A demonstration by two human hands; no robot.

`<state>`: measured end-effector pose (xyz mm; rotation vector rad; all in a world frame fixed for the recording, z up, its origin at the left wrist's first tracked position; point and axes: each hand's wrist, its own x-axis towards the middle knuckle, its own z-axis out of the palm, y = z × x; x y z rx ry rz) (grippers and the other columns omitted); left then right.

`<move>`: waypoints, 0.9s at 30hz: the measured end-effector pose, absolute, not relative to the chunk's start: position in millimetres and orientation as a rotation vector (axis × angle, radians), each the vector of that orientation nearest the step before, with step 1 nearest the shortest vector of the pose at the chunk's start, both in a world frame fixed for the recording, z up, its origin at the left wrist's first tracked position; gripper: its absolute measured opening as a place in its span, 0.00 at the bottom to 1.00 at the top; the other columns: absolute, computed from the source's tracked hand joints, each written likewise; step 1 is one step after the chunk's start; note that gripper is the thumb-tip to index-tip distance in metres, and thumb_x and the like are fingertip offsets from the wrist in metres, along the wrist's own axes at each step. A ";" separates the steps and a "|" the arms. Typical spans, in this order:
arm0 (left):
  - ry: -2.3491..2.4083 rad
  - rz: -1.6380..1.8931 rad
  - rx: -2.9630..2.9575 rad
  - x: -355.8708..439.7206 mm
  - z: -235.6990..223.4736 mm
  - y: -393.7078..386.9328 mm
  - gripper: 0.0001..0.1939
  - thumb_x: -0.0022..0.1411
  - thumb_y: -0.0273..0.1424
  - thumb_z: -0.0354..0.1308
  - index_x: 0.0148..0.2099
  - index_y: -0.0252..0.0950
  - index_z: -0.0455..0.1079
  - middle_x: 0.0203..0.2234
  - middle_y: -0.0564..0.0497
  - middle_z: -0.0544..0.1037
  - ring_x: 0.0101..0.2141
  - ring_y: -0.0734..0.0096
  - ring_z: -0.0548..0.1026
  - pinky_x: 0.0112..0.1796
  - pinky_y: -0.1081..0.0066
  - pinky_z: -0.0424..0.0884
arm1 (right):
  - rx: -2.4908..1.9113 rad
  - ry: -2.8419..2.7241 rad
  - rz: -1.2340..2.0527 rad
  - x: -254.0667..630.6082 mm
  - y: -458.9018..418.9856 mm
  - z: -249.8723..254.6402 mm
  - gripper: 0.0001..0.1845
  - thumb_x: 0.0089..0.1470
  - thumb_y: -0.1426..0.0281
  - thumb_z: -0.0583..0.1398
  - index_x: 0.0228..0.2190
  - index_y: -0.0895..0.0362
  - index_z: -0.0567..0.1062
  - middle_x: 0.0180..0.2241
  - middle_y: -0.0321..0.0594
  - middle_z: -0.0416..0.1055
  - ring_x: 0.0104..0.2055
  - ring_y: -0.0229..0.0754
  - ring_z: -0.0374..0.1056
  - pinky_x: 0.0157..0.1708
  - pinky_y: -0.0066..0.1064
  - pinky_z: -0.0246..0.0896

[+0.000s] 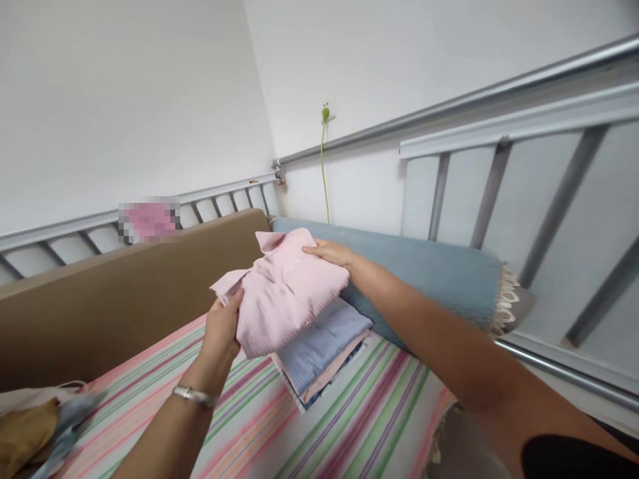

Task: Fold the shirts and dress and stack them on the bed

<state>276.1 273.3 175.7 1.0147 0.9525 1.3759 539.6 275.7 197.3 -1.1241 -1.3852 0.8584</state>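
Head view: two hands hold one folded pink shirt (pixel 287 293) between them. The left hand (pixel 223 324) is closed on the shirt's left edge, thumb on top; the right hand (pixel 332 253) grips its far right edge. One silver bracelet (pixel 194 396) circles the left wrist, nearer the wearer than the shirt.

The shirt is held tilted, two pointed flaps along its upper-left side, and it partly covers one stack of folded clothes (pixel 324 346) — whether they touch, I cannot tell. At least three layers can be counted in that stack: blue on top, then pink, then a dark blue patterned one. Below the shirt and out to both sides spreads one striped sheet (pixel 249 426).

Right of the shirt and just beyond it lies one rolled blue mat (pixel 424 273) with a fringed end. Left of the shirt stands one long brown panel (pixel 150 286), and well to its near left is a heap of clothes (pixel 30 432) — too bunched to count. Farther beyond the shirt, one green plug (pixel 325 114) sits in the wall, one green cord (pixel 324 173) hanging from it. Two slatted railings flank the shirt: a left railing (pixel 217 191) and a right railing (pixel 499 136).
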 end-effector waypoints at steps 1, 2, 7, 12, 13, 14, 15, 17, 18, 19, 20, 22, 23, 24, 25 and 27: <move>0.959 1.324 0.973 288.0 160.0 287.5 0.13 0.54 0.26 0.58 0.44 0.35 0.70 0.34 0.47 0.79 0.31 0.71 0.76 0.37 0.70 0.73 | -1.206 -1.373 0.871 553.6 287.0 184.6 0.21 0.53 0.68 0.58 0.46 0.66 0.68 0.43 0.45 0.73 0.38 0.36 0.69 0.44 0.30 0.61; 0.994 1.254 0.938 298.5 140.4 298.6 0.13 0.55 0.25 0.57 0.45 0.35 0.69 0.34 0.47 0.78 0.31 0.71 0.77 0.37 0.70 0.73 | -1.307 -1.353 0.903 566.6 295.5 167.4 0.19 0.52 0.67 0.59 0.45 0.64 0.69 0.42 0.44 0.73 0.37 0.36 0.69 0.43 0.30 0.62; 1.241 0.915 0.872 323.7 36.6 311.4 0.14 0.54 0.23 0.58 0.45 0.31 0.66 0.26 0.46 0.77 0.24 0.68 0.75 0.30 0.66 0.74 | -1.746 -1.256 0.993 605.7 301.8 51.7 0.11 0.44 0.67 0.65 0.31 0.61 0.75 0.28 0.40 0.76 0.30 0.40 0.69 0.35 0.32 0.65; 1.249 0.827 0.963 320.8 18.2 298.9 0.16 0.53 0.33 0.61 0.44 0.34 0.66 0.35 0.44 0.76 0.28 0.69 0.76 0.31 0.66 0.74 | -1.942 -1.271 0.869 610.4 292.2 6.7 0.16 0.52 0.61 0.58 0.37 0.60 0.75 0.36 0.42 0.76 0.36 0.41 0.70 0.35 0.28 0.62; 1.244 0.818 0.999 320.6 21.8 297.2 0.19 0.51 0.33 0.62 0.45 0.34 0.65 0.37 0.43 0.76 0.29 0.67 0.76 0.31 0.66 0.74 | -1.980 -1.287 0.816 608.9 291.4 9.4 0.17 0.53 0.60 0.57 0.38 0.60 0.75 0.38 0.44 0.75 0.38 0.42 0.69 0.36 0.29 0.61; 1.243 0.814 1.038 320.7 25.6 295.9 0.22 0.49 0.32 0.64 0.46 0.34 0.64 0.39 0.43 0.76 0.31 0.67 0.76 0.32 0.65 0.74 | -2.023 -1.304 0.753 606.5 290.7 13.9 0.17 0.53 0.60 0.57 0.38 0.60 0.75 0.40 0.46 0.75 0.40 0.44 0.69 0.38 0.29 0.60; 1.246 0.816 1.074 320.8 29.0 295.0 0.24 0.47 0.29 0.65 0.47 0.34 0.63 0.39 0.43 0.75 0.32 0.66 0.76 0.32 0.66 0.74 | -2.066 -1.322 0.684 603.3 289.7 19.3 0.18 0.52 0.61 0.58 0.39 0.61 0.75 0.41 0.47 0.74 0.43 0.46 0.68 0.39 0.30 0.59; 1.252 0.837 1.120 320.5 33.8 293.6 0.27 0.43 0.22 0.65 0.47 0.35 0.61 0.38 0.43 0.75 0.31 0.67 0.76 0.33 0.66 0.74 | -2.134 -1.359 0.546 595.4 286.9 29.0 0.18 0.51 0.63 0.59 0.41 0.61 0.74 0.44 0.50 0.72 0.47 0.48 0.66 0.42 0.31 0.57; 1.258 0.844 1.120 319.8 35.1 292.8 0.28 0.43 0.20 0.64 0.47 0.35 0.61 0.38 0.44 0.75 0.30 0.68 0.76 0.33 0.65 0.74 | -2.155 -1.380 0.488 591.4 284.9 32.2 0.19 0.50 0.63 0.59 0.42 0.60 0.73 0.45 0.50 0.72 0.48 0.48 0.65 0.43 0.31 0.56; 1.264 0.842 1.106 319.0 35.8 291.7 0.28 0.43 0.19 0.63 0.47 0.36 0.61 0.37 0.45 0.75 0.29 0.68 0.75 0.33 0.65 0.74 | -2.170 -1.403 0.442 587.7 282.6 33.9 0.20 0.51 0.63 0.59 0.44 0.60 0.72 0.46 0.49 0.71 0.49 0.48 0.65 0.44 0.31 0.56; 1.272 0.833 1.083 318.1 36.1 290.0 0.28 0.43 0.18 0.62 0.48 0.36 0.61 0.37 0.45 0.75 0.28 0.68 0.75 0.32 0.64 0.74 | -2.183 -1.427 0.408 584.7 279.9 34.5 0.20 0.51 0.63 0.59 0.44 0.59 0.72 0.47 0.49 0.71 0.49 0.47 0.65 0.44 0.30 0.55; 1.280 0.804 1.037 317.0 35.9 284.5 0.28 0.44 0.17 0.61 0.49 0.35 0.60 0.36 0.45 0.75 0.27 0.69 0.75 0.31 0.63 0.74 | -2.218 -1.461 0.369 580.6 273.3 33.7 0.21 0.50 0.62 0.60 0.45 0.59 0.71 0.46 0.48 0.71 0.48 0.47 0.66 0.44 0.31 0.56; 1.275 0.796 1.017 316.9 35.7 281.0 0.29 0.44 0.17 0.60 0.50 0.35 0.60 0.36 0.45 0.75 0.27 0.69 0.75 0.31 0.63 0.74 | -2.240 -1.469 0.355 579.0 269.4 33.6 0.22 0.49 0.62 0.60 0.46 0.59 0.71 0.46 0.49 0.71 0.48 0.48 0.66 0.44 0.31 0.56; 1.259 0.797 1.006 316.6 35.4 277.2 0.29 0.45 0.17 0.59 0.51 0.34 0.59 0.35 0.45 0.75 0.27 0.70 0.74 0.31 0.64 0.74 | -2.264 -1.472 0.340 577.1 265.3 34.5 0.24 0.49 0.62 0.61 0.47 0.60 0.70 0.45 0.50 0.72 0.47 0.48 0.66 0.44 0.32 0.57; 1.239 0.803 1.004 315.6 34.8 273.4 0.31 0.46 0.18 0.59 0.53 0.34 0.58 0.35 0.45 0.75 0.27 0.70 0.74 0.31 0.64 0.73 | -2.287 -1.470 0.321 574.4 261.0 36.5 0.25 0.49 0.62 0.61 0.48 0.61 0.70 0.45 0.52 0.71 0.47 0.50 0.67 0.44 0.34 0.57; 1.220 0.806 1.053 308.0 31.5 266.7 0.35 0.48 0.21 0.59 0.58 0.33 0.53 0.34 0.45 0.75 0.26 0.71 0.74 0.31 0.66 0.73 | -2.318 -1.458 0.252 564.9 252.4 43.8 0.27 0.51 0.63 0.60 0.51 0.62 0.67 0.46 0.55 0.70 0.49 0.52 0.65 0.46 0.39 0.55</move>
